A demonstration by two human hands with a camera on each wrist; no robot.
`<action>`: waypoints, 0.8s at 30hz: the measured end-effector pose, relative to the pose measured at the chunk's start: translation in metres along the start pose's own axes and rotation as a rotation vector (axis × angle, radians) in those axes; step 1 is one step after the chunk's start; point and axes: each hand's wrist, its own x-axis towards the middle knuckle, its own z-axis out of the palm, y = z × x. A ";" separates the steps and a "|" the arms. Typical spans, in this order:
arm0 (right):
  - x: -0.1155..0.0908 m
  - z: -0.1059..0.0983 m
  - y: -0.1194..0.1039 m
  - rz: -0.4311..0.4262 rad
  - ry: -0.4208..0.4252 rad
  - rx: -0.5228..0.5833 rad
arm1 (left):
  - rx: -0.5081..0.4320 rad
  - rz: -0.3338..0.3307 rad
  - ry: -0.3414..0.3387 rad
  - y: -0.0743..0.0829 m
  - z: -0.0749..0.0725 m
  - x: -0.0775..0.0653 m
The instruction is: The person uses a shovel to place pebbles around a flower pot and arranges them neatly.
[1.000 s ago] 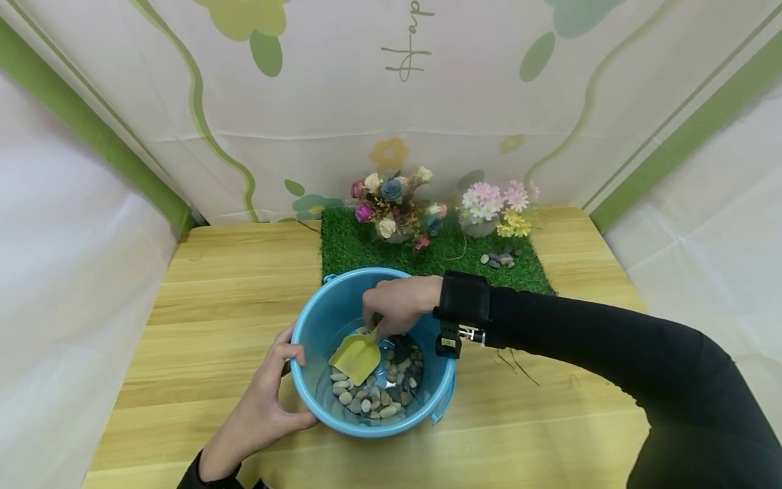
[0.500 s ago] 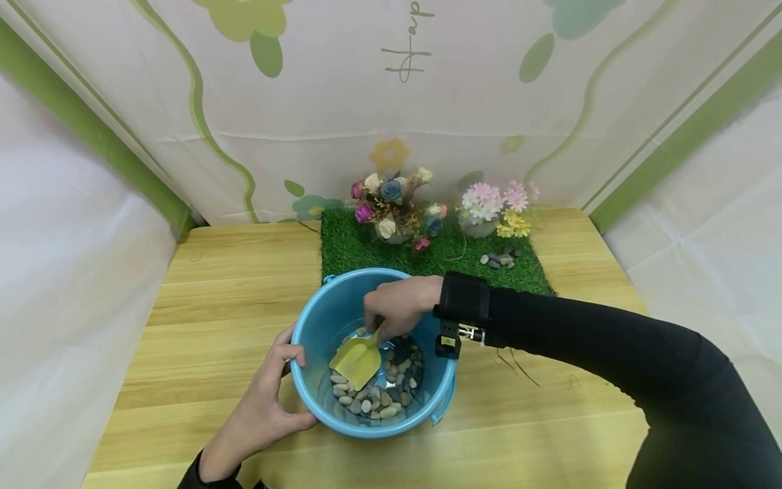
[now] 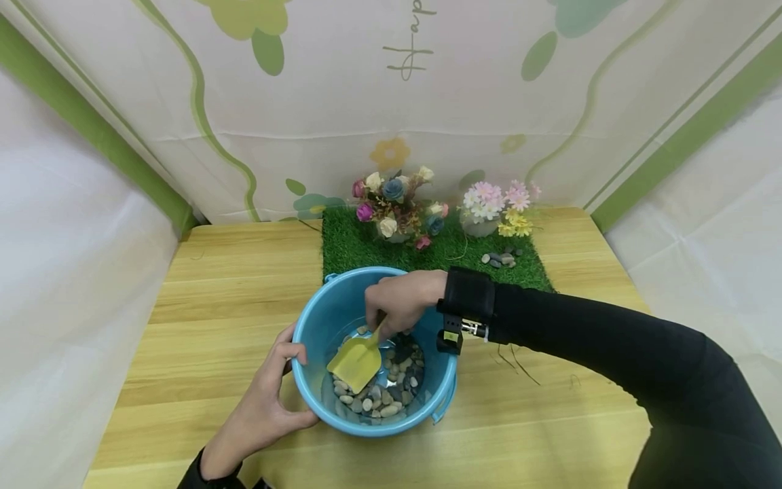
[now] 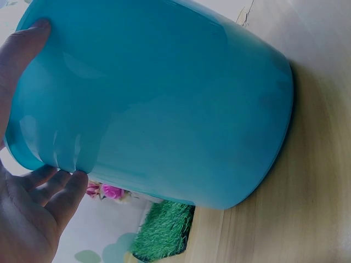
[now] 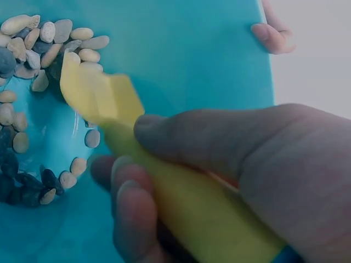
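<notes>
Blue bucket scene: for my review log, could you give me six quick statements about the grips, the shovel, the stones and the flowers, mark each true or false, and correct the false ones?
1. The right grip holds a yellow shovel. True.
2. Stones lie in the bottom of the blue bucket. True.
3. The shovel's blade is outside the bucket. False: it is inside.
4. The left grip is down among the stones in the bucket. False: it holds the bucket at its rim.
5. A bunch of roses stands on a grass mat beyond the bucket. True.
6. No stones lie outside the bucket. False: a small pile of stones sits on the grass mat.
</notes>
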 end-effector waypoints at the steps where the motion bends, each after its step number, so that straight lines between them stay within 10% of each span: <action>1: 0.000 0.000 0.000 -0.007 0.001 0.000 | -0.001 0.000 -0.001 0.000 0.000 0.000; 24: 0.008 0.011 -0.001 0.069 -0.015 0.075 | -0.022 -0.010 -0.003 0.001 0.000 0.000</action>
